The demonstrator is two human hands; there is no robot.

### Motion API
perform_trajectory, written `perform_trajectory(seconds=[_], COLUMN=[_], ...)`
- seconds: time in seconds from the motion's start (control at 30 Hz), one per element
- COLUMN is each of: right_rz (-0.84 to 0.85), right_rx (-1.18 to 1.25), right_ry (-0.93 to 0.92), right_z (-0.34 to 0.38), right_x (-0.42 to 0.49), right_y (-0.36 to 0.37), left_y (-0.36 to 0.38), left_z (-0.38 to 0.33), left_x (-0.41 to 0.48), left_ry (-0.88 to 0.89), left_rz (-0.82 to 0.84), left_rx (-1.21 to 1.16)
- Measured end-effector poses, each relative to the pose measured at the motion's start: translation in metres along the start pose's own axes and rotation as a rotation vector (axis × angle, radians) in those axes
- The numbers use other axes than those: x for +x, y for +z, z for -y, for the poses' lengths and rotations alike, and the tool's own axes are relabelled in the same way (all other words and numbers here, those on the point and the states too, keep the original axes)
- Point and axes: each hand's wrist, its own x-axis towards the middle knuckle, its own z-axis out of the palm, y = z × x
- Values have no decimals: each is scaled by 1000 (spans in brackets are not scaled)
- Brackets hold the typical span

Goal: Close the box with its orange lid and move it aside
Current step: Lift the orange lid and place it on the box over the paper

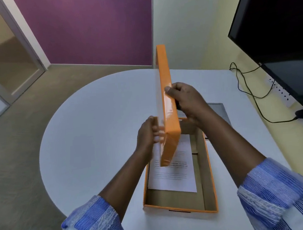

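Note:
An open orange-rimmed cardboard box (206, 174) rests on the white table (93, 129), near its front edge. A printed white sheet (172, 179) lies inside it. Both my hands hold the orange lid (166, 98) on edge in the air above the box, its long side running away from me. My left hand (147, 133) grips the lid's near left side, blurred. My right hand (186, 100) clamps the lid's right side higher up, thumb on the edge.
A large dark screen (282, 30) stands at the right, with black cables (251, 91) and a power strip (280, 92) beside the table's right edge. A grey panel (218, 109) is set into the table behind the box. Floor and a purple wall lie beyond.

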Motion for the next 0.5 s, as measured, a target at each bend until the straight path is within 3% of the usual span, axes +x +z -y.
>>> perform_trajectory(seconds=[0.13, 0.27, 0.33, 0.43, 0.5], right_rz=[25, 31, -58, -248, -253], right_rx=[462, 596, 498, -44, -178], right_ry=[99, 206, 231, 244, 310], right_z=[2, -22, -38, -66, -89], right_x=[-18, -32, -37, -41, -43], right_y=[-33, -65, -77, -89, -90], left_y=[-7, -21, -25, -28, -28], left_z=[9, 23, 30, 37, 44], left_x=[5, 14, 18, 18, 18], left_ry=[-300, -426, -362, -237, -158], left_rz=[-15, 28, -23, -159, -182], left_rx=[-109, -196, -91, 100, 227])
